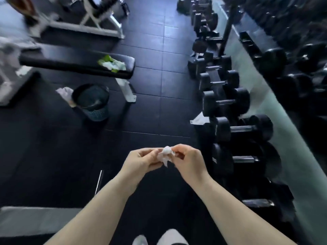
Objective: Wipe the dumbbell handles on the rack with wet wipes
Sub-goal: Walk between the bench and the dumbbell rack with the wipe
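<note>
A crumpled white wet wipe [165, 155] is pinched between my left hand [141, 160] and my right hand [190, 160], held in front of me above the dark floor. Black dumbbells with metal handles [242, 129] line the rack [200, 120] along my right side, the nearest handle [243, 159] just right of my right hand. A green pack of wet wipes [112, 65] with a loose wipe lies on the black bench [70, 63] at the upper left. The view is blurred.
A dark bin [92, 102] stands on the floor below the bench, with a crumpled whitish cloth or paper [65, 91] beside it. White-framed gym machines [99, 25] stand at the back left. A mirror wall [283, 121] runs behind the rack. My shoes [159, 238] show at the bottom edge.
</note>
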`<state>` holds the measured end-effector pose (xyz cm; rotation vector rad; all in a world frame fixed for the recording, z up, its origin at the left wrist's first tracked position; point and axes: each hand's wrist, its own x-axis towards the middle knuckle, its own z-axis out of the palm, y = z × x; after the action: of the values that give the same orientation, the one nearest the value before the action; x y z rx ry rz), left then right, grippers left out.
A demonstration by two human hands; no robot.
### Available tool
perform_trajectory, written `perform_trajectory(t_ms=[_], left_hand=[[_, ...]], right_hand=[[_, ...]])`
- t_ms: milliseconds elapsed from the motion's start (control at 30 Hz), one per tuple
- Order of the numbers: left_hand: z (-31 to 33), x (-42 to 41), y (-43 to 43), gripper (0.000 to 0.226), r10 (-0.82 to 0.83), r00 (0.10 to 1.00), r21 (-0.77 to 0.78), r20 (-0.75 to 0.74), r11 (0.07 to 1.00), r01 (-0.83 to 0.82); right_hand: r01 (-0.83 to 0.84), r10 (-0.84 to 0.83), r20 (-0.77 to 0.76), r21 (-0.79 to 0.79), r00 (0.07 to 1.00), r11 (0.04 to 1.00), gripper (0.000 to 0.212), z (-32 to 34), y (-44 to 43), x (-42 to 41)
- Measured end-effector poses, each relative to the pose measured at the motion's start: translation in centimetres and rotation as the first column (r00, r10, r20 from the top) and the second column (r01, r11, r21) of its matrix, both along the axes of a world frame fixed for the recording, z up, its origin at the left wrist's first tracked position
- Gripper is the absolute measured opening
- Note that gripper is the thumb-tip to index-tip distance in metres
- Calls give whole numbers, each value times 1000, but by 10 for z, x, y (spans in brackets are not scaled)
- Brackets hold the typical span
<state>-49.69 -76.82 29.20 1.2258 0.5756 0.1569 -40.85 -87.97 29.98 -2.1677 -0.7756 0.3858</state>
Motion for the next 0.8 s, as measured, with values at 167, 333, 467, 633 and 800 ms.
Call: perform_trajectory(t_ms=[167,333,467,633,800], left_hand=[[-15,6,90,17,145,989,-76,-39,986,-148],[-38,52,186,8,288,955,-54,-76,955,-292],[-54,110,288,14,340,931,-32,-133,937,-347],[-67,168,406,9,346,910,84,-229,938,-335],[-88,206,502,12,442,843,176,-306,897,-407]], right_hand=[[-129,129,19,-7,991,992,10,-12,98,16],[-255,255,-40,16,966,967,14,-33,211,61],[-375,360,-202,-43,911,926,32,-55,308,123],[-456,400,-314,-127,861,881,41,-69,422,192],[-443,365,-414,-109,834,890,26,-84,528,232]])
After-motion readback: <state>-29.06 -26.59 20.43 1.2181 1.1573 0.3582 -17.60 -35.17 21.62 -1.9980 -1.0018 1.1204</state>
